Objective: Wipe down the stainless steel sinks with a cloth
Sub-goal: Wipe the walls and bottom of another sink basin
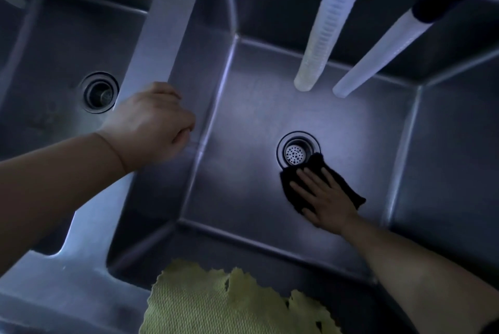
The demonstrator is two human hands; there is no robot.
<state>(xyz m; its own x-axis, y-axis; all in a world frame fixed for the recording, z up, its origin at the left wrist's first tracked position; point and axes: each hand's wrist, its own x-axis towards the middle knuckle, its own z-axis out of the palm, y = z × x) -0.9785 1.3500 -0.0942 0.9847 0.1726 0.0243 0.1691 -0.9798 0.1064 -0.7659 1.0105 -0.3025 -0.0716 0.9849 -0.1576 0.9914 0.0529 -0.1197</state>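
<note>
- Flat-fingered, the right hand (322, 195) makes no closed grip: its fingers lie straight and spread on the black cloth (348, 190), pressing it to the floor of the right sink (270, 106).
- Left hand (151, 123) rests on the steel divider (164, 25) between the two basins, fingers curled over its edge as a brace; it holds no cloth.
- Black cloth lies bunched under the right palm, its front corner touching the rim of the drain strainer (295, 154), just in front of the drain on the basin floor.
- Progress, as a judgement: wiping is under way on the floor of the right basin, near the drain. Dim light makes it impossible to tell which parts of the steel are already wiped; no clear wet or dry boundary shows.
- Left to do, by the look of it: the rest of this floor, the basin walls and corners, and the left sink (54, 63), whose floor around its own drain (100, 91) looks dull and marked.
- Two pale hoses (324, 31) hang down into the right basin at the back, and the wall behind them would have to be wiped around them.
- A yellow-green cloth (216, 304) lies draped over the near rim of the right basin, not in use.
</note>
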